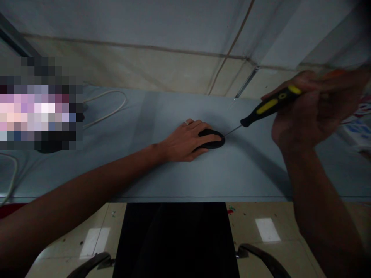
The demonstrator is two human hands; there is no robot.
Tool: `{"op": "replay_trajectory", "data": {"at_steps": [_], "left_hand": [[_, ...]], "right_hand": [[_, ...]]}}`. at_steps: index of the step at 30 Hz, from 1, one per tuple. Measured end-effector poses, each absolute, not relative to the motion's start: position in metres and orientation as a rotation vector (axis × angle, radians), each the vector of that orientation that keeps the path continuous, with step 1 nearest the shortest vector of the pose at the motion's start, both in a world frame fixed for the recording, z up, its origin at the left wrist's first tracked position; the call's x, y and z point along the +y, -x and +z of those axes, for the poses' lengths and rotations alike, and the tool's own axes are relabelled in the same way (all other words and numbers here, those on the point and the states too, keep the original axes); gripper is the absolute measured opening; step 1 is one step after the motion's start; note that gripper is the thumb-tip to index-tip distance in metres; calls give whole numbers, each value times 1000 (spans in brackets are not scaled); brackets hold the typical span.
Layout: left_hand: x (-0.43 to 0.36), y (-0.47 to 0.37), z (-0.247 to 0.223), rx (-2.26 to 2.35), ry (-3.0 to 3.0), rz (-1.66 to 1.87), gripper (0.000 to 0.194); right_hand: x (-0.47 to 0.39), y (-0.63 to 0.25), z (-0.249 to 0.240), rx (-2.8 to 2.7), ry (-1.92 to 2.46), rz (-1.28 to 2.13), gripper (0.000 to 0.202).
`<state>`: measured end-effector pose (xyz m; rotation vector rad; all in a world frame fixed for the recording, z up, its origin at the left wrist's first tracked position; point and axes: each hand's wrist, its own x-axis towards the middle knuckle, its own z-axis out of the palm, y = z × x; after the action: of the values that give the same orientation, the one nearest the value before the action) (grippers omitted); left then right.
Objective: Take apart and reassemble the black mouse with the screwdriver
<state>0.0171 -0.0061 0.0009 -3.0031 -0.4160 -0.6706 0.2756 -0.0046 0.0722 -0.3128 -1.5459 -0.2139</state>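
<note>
The left hand point(187, 143), with 1 thin silver-coloured ring point(186, 123) on a finger, lies palm down and is clamped on a small black oval computer mouse point(213, 144). Its thumb side is at the mouse's near edge, 1 finger lies along the top, and the others curl over the far side. The mouse is near the middle of a long pale blue-grey desk point(162, 179), well back from the front edge.

The right hand point(304, 110), raised above the desk and slightly blurred, is closed around the black-and-yellow handle of a screwdriver point(271, 105). Its thin metal shaft slants down and left, and the tip reaches the right end of the mouse; whether it sits in a screw is too small to tell.

Behind the desk stands a pale tiled wall point(139, 65). A slim metal strip point(247, 83) leans near it, beyond the screwdriver. A looped white cable point(125, 99) lies on the left part of the desk, beside a pixelated area. A blurred white box with blue markings point(357, 132) is at the far right. Below are glossy beige floor tiles point(290, 253) and 2 dark curved chair armrests point(89, 265).
</note>
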Motion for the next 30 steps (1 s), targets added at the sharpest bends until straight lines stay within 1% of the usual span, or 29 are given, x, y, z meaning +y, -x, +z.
{"op": "replay_trajectory", "data": {"at_steps": [4, 7, 9, 11, 13, 15, 18, 20, 25, 27, 28, 30], "left_hand": [[-6, -17, 1, -402, 3013, -690, 47], [-6, -17, 2, -405, 3010, -678, 47], [-6, -18, 2, -414, 3006, -669, 46], [-6, -18, 2, -414, 3008, -668, 47], [-6, -18, 2, -411, 3014, -675, 47], [-6, -18, 1, -409, 3018, -684, 47], [-5, -18, 1, -404, 3013, -697, 47], [-5, -18, 2, -401, 3020, -701, 47], [-6, -18, 3, -400, 3025, -696, 47], [-6, -18, 3, -413, 3028, -686, 47], [-6, -18, 3, -423, 3033, -685, 48], [-5, -18, 2, -431, 3049, -686, 49]], "right_hand": [[-4, -282, 72, -1643, 373, -47, 33], [-3, -289, 69, -1655, 275, -161, 42], [-4, -290, 69, -1613, 280, -236, 37], [-6, -287, 70, -1641, 322, -182, 30], [-10, -281, 72, -1771, 353, -56, 42], [-13, -276, 73, -1715, 298, -127, 40], [-17, -273, 74, -1603, 324, -253, 27], [-19, -272, 74, -1622, 371, -280, 27], [-24, -265, 74, -1752, 416, 16, 47], [-23, -264, 73, -1747, 371, -35, 49], [-22, -265, 73, -1727, 343, -84, 46], [-21, -269, 73, -1675, 333, -141, 33]]}}
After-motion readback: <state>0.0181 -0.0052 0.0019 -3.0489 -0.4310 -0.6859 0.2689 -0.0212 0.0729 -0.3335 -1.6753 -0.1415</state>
